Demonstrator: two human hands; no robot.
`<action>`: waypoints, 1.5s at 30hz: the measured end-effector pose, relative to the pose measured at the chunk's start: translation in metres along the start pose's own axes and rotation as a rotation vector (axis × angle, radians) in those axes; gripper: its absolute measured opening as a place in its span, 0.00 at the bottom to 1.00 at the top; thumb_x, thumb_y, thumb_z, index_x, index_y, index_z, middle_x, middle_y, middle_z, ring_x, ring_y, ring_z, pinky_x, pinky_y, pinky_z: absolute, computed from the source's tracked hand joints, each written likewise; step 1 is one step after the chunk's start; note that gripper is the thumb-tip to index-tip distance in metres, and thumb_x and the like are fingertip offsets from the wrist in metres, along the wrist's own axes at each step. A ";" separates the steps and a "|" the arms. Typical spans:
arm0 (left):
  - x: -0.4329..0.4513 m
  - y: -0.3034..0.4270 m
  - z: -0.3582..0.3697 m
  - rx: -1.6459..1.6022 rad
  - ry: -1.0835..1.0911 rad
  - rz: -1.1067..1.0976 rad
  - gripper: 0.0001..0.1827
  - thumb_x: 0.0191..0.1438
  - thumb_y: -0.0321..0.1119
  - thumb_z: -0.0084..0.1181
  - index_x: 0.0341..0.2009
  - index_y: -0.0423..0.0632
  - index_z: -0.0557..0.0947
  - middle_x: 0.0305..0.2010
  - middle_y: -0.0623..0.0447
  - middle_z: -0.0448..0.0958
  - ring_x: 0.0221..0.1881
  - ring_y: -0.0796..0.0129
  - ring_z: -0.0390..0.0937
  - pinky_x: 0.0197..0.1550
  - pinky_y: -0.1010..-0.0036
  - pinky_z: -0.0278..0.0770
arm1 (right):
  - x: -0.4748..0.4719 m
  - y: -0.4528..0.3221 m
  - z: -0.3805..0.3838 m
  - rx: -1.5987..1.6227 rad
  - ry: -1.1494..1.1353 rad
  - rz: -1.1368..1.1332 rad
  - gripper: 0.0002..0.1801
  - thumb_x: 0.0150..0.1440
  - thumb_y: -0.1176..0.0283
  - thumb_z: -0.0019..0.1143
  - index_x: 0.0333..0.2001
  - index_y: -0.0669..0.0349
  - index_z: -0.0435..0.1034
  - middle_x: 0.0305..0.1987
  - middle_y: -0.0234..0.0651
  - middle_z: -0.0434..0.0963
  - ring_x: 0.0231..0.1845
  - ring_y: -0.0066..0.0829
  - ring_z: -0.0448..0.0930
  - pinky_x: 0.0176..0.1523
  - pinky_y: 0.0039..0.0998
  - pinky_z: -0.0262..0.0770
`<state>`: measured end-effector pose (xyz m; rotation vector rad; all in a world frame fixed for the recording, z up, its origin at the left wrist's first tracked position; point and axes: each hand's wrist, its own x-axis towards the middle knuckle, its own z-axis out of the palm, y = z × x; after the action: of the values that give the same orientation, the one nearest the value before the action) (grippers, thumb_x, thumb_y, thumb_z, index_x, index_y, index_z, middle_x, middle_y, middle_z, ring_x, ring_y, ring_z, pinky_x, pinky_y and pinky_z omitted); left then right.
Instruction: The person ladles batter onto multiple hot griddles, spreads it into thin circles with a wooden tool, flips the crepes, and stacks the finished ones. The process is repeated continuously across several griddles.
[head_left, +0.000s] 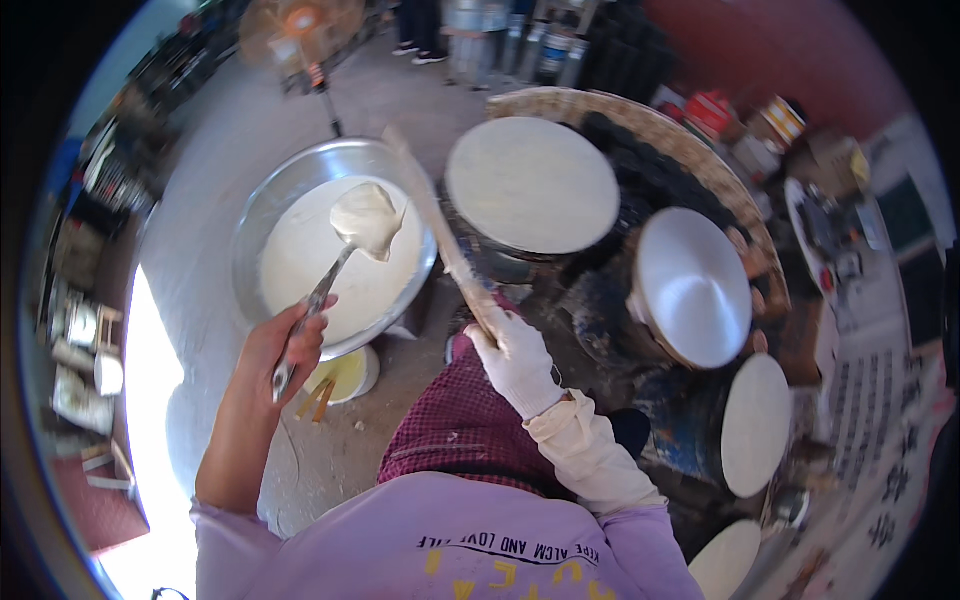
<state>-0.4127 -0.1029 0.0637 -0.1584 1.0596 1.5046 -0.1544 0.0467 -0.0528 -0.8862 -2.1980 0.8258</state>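
Note:
My bare left hand (304, 341) grips the handle of a metal ladle (324, 285). A thick, cream-coloured batter (365, 216) heaps over the ladle's head, above a wide metal basin (255, 225) of pale batter (300, 247). In a white knitted glove, my right hand (517, 364) holds a long wooden stick (444, 240) coated with pale residue. The stick slants up and away between the basin and a round griddle with a pale flat sheet (532, 185) spread over it.
At right stands a shiny, bare-looking round griddle (694, 289). Two more pale round surfaces (756, 425) (726, 562) lie nearer me. A white bucket (364, 375) with yellowish liquid sits below the basin. A standing fan (301, 22) and a person's legs (418, 30) are at the back.

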 end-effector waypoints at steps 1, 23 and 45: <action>-0.004 -0.007 0.012 0.010 -0.055 -0.018 0.18 0.68 0.32 0.38 0.56 0.33 0.67 0.27 0.54 0.69 0.16 0.80 0.61 0.13 0.85 0.62 | -0.008 0.004 -0.018 0.070 0.135 0.021 0.27 0.57 0.70 0.59 0.62 0.50 0.68 0.33 0.46 0.77 0.31 0.48 0.80 0.34 0.40 0.76; 0.150 -0.357 0.364 1.073 -0.786 0.008 0.12 0.64 0.36 0.48 0.45 0.41 0.76 0.24 0.59 0.70 0.19 0.82 0.65 0.19 0.84 0.62 | -0.158 0.071 -0.246 0.790 0.921 0.842 0.29 0.60 0.73 0.55 0.66 0.53 0.64 0.26 0.21 0.70 0.16 0.11 0.64 0.19 0.16 0.58; 0.246 -0.246 0.365 1.142 -0.533 0.614 0.17 0.62 0.42 0.55 0.50 0.45 0.77 0.23 0.61 0.69 0.21 0.80 0.65 0.24 0.81 0.64 | -0.067 0.224 -0.210 0.765 1.215 1.144 0.26 0.64 0.64 0.47 0.66 0.39 0.61 0.25 0.26 0.72 0.14 0.17 0.67 0.15 0.21 0.62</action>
<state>-0.1004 0.2860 -0.0108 1.3833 1.4062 1.1085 0.1188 0.1913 -0.1081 -1.5819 -0.1698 1.0345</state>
